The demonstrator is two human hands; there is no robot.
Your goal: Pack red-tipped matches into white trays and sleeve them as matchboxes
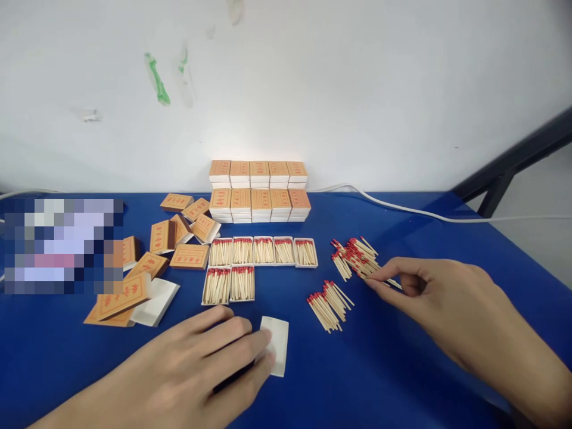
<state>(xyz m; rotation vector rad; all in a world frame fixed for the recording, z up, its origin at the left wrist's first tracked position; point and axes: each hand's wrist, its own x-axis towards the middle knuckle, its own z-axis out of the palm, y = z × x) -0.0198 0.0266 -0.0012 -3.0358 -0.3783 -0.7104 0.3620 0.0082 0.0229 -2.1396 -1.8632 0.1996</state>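
Note:
My left hand [201, 357] reaches in from the lower left, its thumb and a finger closed on the left side of a white matchbox tray [280, 345]. The tray's inside is hard to make out. My right hand [440, 298] pinches at the edge of a loose pile of red-headed matches [355, 253]; how many it grips is hidden. Two small bundles of matches [328, 307] lie between the hands. Above my left hand stand filled matchbox trays [263, 251] in a row, with two more filled trays [230, 286] in front.
Closed matchboxes [259, 202] are stacked in two rows by the wall. Orange matchbox sleeves [190, 256] lie scattered at the left, with a white tray [156, 304] among them. A white cable [402, 208] runs along the back of the blue table [402, 381]. A blurred patch covers the far left.

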